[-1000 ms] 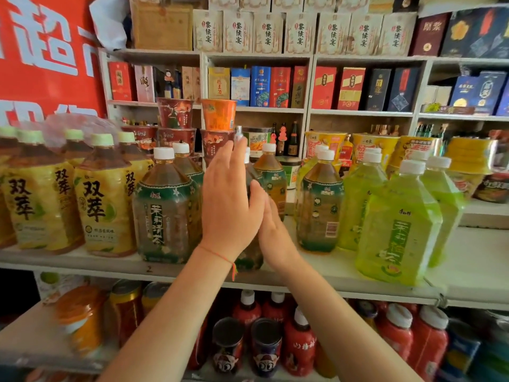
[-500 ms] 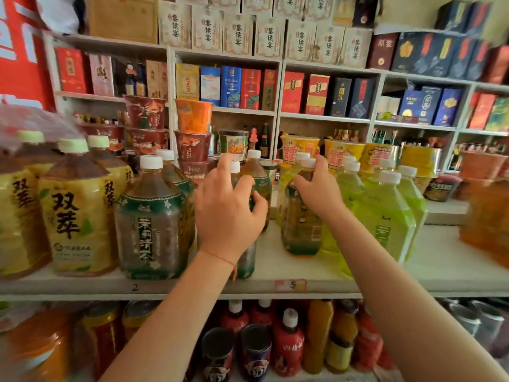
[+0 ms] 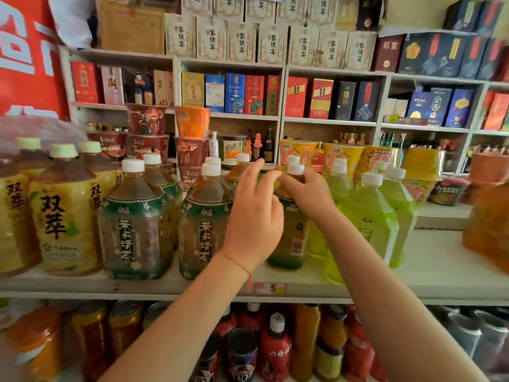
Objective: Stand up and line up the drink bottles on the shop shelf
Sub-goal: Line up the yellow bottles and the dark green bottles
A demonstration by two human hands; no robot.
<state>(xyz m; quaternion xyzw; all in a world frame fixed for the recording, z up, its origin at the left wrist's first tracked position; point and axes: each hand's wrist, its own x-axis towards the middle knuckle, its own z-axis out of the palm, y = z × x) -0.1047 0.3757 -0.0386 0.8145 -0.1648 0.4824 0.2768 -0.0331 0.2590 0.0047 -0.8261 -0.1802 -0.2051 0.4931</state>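
Observation:
Big drink bottles stand on the white shelf (image 3: pixel 440 271): yellow-labelled ones (image 3: pixel 63 213) at the left, two brown jasmine tea bottles with dark green labels (image 3: pixel 135 224) (image 3: pixel 205 224), and lime-green ones (image 3: pixel 369 216) at the right. Between those groups stands a third dark-green tea bottle (image 3: pixel 292 235). My right hand (image 3: pixel 305 194) grips it round the neck, just under its white cap. Hovering in front of that bottle's left shoulder is my left hand (image 3: pixel 256 213), fingers loosely spread and the index raised. It hides part of the bottle.
Instant-noodle cups (image 3: pixel 192 125) are stacked behind the bottles, with boxed goods on the back shelves. An orange bottle (image 3: pixel 490 216) stands at the right edge. Red bottles and cans (image 3: pixel 275 348) fill the shelf below. A price tag marked 5 (image 3: pixel 271 288) sits on the shelf's front edge.
My left hand has let go of the middle jasmine tea bottle and moved right. My right hand went from that bottle to the neck of the one beside it.

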